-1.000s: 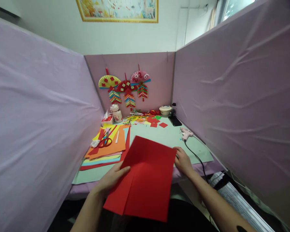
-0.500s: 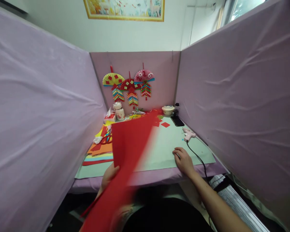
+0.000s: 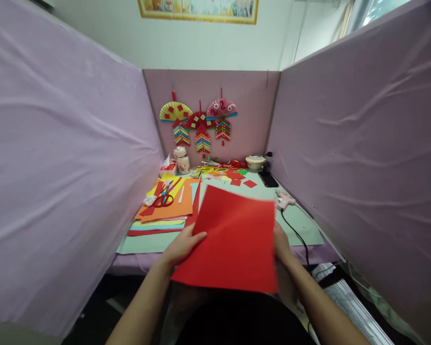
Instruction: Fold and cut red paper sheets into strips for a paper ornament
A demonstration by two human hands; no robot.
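Observation:
A large sheet of red paper [image 3: 237, 239] is raised in front of me, tilted above the near edge of the table. My left hand [image 3: 183, 243] grips its left edge, with the thumb on the face and the fingers behind. At the right edge is my right hand [image 3: 281, 242], closed against the sheet, its fingers mostly hidden behind it. Left of the sheet, red-handled scissors [image 3: 164, 200] lie on a stack of coloured paper [image 3: 181, 208] in orange, yellow, blue and red.
A pale pink glue gun [image 3: 284, 200] with a black cord lies at right, near a phone [image 3: 268, 179]. Paper scraps [image 3: 215, 171], a lidded bowl [image 3: 255, 162], a white jar [image 3: 182, 160] and a tissue box [image 3: 168, 167] line the back. Fabric-covered panels [image 3: 345, 143] enclose the sides.
The red sheet has swung from upright at the left to a flatter tilt in front of me. My right hand has left the tabletop and come to the sheet's right edge.

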